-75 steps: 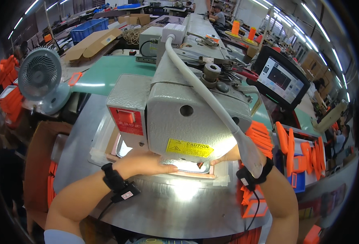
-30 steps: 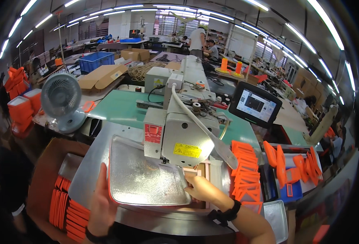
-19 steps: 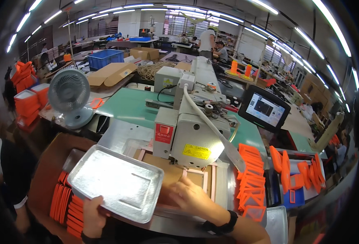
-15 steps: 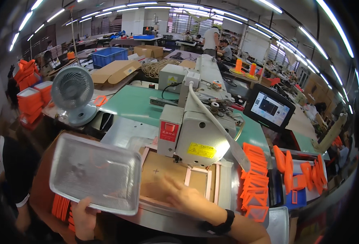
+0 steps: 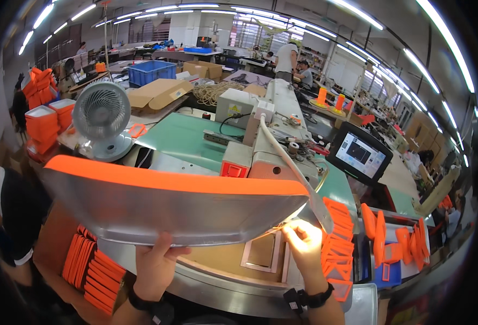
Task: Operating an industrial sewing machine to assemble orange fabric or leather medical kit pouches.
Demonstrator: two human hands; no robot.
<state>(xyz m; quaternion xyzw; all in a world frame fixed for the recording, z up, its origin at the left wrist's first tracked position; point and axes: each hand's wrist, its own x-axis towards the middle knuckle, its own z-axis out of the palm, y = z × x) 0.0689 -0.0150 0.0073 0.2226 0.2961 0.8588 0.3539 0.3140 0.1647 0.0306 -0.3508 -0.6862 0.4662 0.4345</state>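
My left hand (image 5: 156, 271) grips the lower edge of a silver, tray-shaped piece with an orange rim (image 5: 179, 211), thumb and fingers closed on it. The piece is tilted up, orange rim uppermost, in front of the sewing machine (image 5: 271, 168), and hides much of the machine's head. By the piece's lower right corner, my right hand (image 5: 304, 244) has its fingertips pinched together; what is between them, if anything, is too small to make out. Below both hands lies a brown template board (image 5: 212, 262) with a pale rectangular frame (image 5: 260, 268) on it.
Orange-rimmed pieces (image 5: 339, 233) overlap in a row at the right, beside more orange parts in a tray. A box (image 5: 60, 271) of orange pieces stands at the lower left. Behind are a fan (image 5: 102, 114) and a screen (image 5: 359, 151). A person (image 5: 17, 211) is at the left.
The silver piece has swung up and rightward across the machine, tilting so its orange rim shows. My left hand moved right with it. My right hand moved right, off the board, into a pinch.
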